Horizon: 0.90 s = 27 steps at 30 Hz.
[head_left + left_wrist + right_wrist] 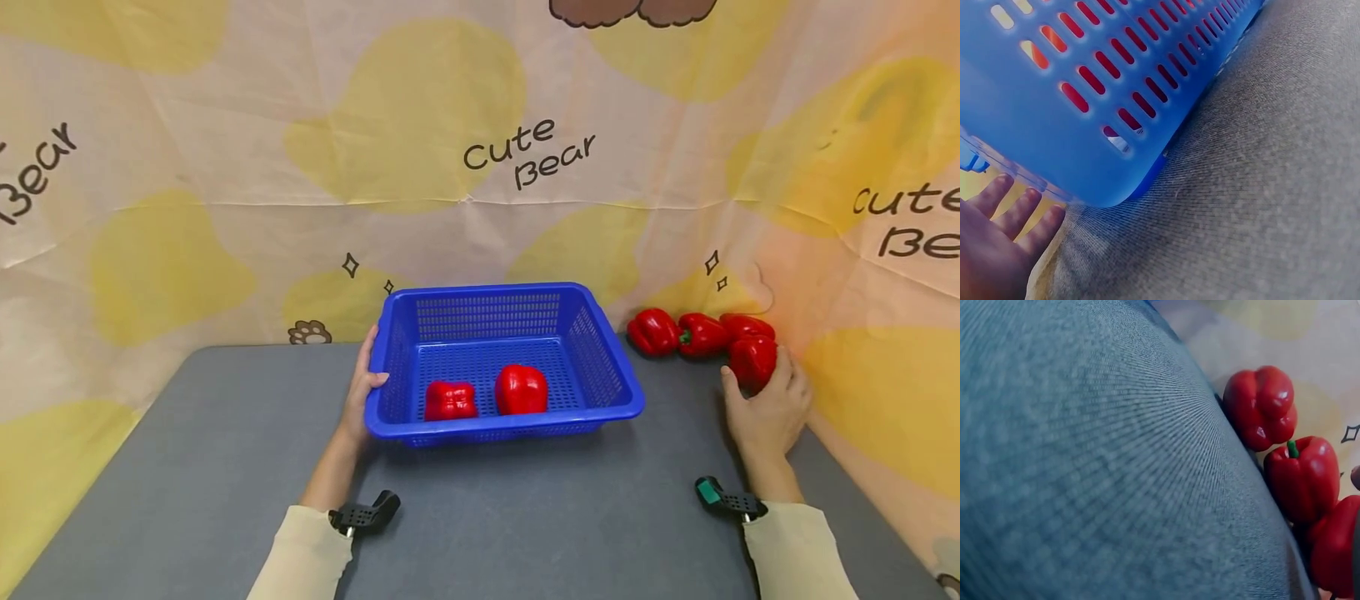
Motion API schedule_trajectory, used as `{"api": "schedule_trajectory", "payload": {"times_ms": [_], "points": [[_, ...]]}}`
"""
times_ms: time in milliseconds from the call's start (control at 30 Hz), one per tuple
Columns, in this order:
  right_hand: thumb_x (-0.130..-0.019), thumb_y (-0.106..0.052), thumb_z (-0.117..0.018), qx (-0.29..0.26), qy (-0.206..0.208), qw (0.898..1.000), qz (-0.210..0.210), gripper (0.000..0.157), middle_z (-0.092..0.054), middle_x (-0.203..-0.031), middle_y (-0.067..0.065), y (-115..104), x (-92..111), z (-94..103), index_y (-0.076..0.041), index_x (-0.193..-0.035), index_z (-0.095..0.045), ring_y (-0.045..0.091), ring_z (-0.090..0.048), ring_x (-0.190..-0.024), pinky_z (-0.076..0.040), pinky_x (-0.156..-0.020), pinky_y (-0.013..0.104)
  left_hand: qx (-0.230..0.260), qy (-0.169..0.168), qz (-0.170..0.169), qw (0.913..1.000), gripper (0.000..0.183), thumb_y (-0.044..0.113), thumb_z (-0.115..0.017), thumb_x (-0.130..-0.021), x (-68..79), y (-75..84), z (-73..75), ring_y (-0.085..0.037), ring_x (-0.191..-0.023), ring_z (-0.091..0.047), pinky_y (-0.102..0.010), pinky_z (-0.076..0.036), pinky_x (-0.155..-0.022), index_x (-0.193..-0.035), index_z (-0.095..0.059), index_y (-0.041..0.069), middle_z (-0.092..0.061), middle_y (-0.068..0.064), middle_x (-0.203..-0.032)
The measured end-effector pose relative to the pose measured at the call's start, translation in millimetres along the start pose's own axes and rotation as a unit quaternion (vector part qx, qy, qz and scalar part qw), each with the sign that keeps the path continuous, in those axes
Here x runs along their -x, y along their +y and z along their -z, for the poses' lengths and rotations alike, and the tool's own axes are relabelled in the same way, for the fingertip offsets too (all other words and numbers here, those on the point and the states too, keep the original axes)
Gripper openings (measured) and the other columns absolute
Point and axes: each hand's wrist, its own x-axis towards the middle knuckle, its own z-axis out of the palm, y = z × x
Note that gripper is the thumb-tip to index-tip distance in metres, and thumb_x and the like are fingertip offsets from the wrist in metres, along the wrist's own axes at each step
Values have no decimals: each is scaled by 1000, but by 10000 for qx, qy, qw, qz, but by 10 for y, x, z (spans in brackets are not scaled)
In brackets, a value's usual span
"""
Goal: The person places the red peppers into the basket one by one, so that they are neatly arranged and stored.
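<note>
A blue plastic basket (487, 429) with slotted walls stands on the grey table, holding one red bell pepper (451, 401) and, to its right, a second red bell pepper (522, 389). My left hand (362, 392) grips the basket's left side, thumb over the rim; its fingers (1019, 215) lie along the outer wall in the left wrist view. At the far right, my right hand (772, 408) holds a red bell pepper (752, 364) between thumb and fingers. Beside it are a lobed pepper (1260, 407) and one with a green stem (1304, 481). Another pepper (746, 325) lies behind the held one.
The peppers on the right lie close to a printed cloth backdrop (465, 242) along the table's back edge. Grey table surface (555, 517) stretches in front of the basket and between the forearms. A black strap device (365, 514) sits on each wrist.
</note>
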Motion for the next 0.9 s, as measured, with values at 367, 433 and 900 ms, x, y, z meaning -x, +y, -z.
{"api": "schedule_trajectory", "payload": {"times_ms": [367, 433, 900], "points": [[-85, -35, -70, 149, -234, 9996, -85, 82, -38, -154, 26, 89, -88, -63, -10, -155, -36, 47, -32, -141, -27, -115, 66, -52, 87, 72, 9999, 81, 8, -29, -90, 10, 14, -14, -35, -144, -28, -26, -52, -100, -164, 1, 23, -3, -14, -171], [-86, -35, -70, 181, -273, 9994, -133, 82, -36, -156, 25, 101, -116, -44, -9, -155, -35, 46, -31, -143, -27, -114, 67, -10, 16, 59, 10000, 81, 8, -29, -90, 9, 15, -15, -34, -143, -29, -27, -52, -100, -164, 2, 23, -2, -14, -171], [-89, -33, -69, 345, -507, 9963, -599, 74, -40, -143, 31, 161, -189, -90, -11, -153, -39, 48, -37, -134, -34, -102, 65, 22, -30, 51, 10000, 81, 9, -30, -91, 16, 14, -4, -35, -144, -28, -29, -52, -102, -164, 2, 24, -2, -14, -170]]}}
